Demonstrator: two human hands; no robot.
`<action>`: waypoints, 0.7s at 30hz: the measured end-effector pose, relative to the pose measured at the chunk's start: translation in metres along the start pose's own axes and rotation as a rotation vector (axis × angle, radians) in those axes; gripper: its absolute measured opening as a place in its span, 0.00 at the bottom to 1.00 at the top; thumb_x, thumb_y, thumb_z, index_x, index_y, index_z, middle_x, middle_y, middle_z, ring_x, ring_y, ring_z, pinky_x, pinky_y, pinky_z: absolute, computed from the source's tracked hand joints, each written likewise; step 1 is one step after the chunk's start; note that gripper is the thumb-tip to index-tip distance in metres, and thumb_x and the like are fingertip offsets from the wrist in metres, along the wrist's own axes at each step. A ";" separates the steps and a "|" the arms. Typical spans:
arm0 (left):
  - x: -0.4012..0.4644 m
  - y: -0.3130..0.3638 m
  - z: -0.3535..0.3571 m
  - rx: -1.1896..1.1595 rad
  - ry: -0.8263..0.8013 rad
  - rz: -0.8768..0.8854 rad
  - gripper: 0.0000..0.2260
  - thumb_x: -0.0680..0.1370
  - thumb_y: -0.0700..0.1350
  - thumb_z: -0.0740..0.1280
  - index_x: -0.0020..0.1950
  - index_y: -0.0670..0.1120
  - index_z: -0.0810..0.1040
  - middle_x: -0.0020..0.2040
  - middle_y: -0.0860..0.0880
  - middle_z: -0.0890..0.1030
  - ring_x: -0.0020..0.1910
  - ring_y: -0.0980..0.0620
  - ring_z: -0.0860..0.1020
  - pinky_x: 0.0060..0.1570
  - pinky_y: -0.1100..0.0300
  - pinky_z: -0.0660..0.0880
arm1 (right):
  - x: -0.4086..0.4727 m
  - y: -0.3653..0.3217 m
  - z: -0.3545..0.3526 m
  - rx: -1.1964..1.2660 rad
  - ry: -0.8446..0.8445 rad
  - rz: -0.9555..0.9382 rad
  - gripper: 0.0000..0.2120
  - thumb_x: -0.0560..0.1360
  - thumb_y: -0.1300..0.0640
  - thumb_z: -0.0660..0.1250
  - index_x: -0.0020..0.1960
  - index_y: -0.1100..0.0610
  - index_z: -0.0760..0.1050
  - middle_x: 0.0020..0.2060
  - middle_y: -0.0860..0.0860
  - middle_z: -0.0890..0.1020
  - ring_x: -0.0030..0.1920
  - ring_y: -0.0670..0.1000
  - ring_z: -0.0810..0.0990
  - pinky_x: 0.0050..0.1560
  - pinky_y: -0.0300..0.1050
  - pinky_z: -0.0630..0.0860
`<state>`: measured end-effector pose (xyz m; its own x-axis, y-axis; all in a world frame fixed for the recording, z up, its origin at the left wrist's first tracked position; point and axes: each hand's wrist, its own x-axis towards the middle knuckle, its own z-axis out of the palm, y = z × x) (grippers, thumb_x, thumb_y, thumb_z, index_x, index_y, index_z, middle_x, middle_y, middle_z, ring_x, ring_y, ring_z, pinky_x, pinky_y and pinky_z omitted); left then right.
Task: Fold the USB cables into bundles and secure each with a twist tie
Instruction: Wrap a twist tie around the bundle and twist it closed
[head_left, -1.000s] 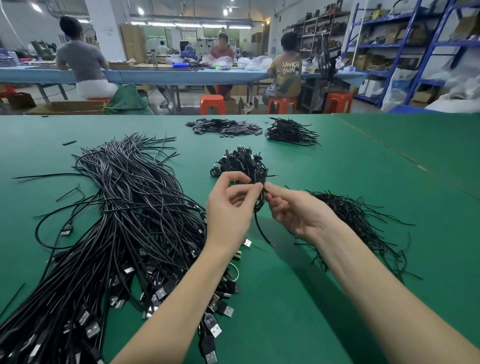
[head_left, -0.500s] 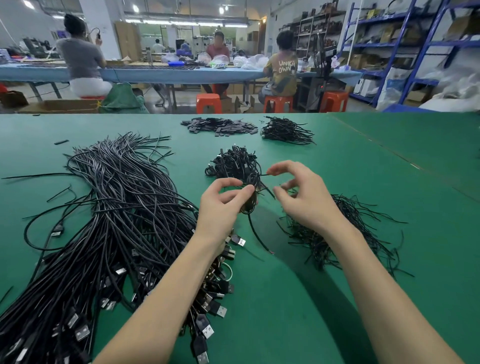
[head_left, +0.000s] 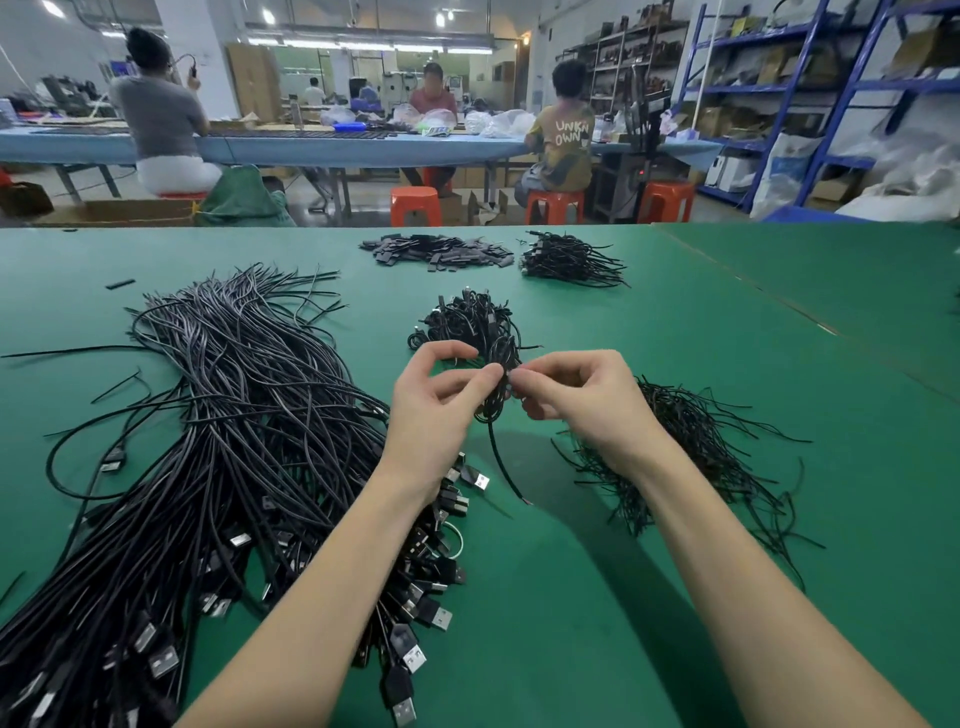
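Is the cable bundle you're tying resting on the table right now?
No, the left hand and right hand hold the folded cable above the green table, one end dangling.

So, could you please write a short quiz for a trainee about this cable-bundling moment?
1. True or false: both hands are on the folded cable.
2. The pile of twist ties lies on which side of the right hand?
A. its left
B. its right
C. in front, at the far table edge
3. Fill in: the large pile of loose USB cables lies under the ___ forearm.

Key:
1. True: the left hand and the right hand pinch it between them.
2. B
3. left
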<state>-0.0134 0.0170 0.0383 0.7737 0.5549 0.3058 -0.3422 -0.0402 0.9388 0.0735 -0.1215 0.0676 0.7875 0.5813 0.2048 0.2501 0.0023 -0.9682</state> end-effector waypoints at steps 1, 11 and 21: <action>-0.001 0.000 0.000 0.071 -0.003 0.093 0.11 0.76 0.44 0.74 0.55 0.48 0.75 0.41 0.49 0.87 0.39 0.54 0.83 0.43 0.66 0.76 | 0.000 -0.002 0.000 0.288 -0.058 0.254 0.02 0.71 0.64 0.76 0.41 0.59 0.84 0.33 0.53 0.85 0.31 0.47 0.79 0.35 0.36 0.80; 0.005 -0.007 -0.010 0.128 -0.020 0.000 0.14 0.74 0.51 0.75 0.54 0.50 0.76 0.40 0.49 0.87 0.40 0.53 0.84 0.49 0.59 0.77 | -0.008 0.004 -0.008 -0.408 -0.072 -0.163 0.09 0.75 0.59 0.75 0.54 0.52 0.82 0.48 0.46 0.86 0.34 0.48 0.83 0.39 0.38 0.79; 0.000 -0.004 -0.001 0.097 -0.069 0.143 0.11 0.75 0.47 0.75 0.53 0.52 0.76 0.42 0.50 0.87 0.37 0.55 0.82 0.39 0.67 0.75 | -0.008 -0.004 0.001 0.345 0.009 0.384 0.06 0.69 0.59 0.78 0.36 0.58 0.84 0.31 0.51 0.79 0.21 0.42 0.70 0.24 0.34 0.70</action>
<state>-0.0131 0.0180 0.0343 0.7565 0.4798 0.4444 -0.4012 -0.1963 0.8947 0.0659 -0.1252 0.0697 0.7913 0.5859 -0.1749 -0.2572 0.0595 -0.9645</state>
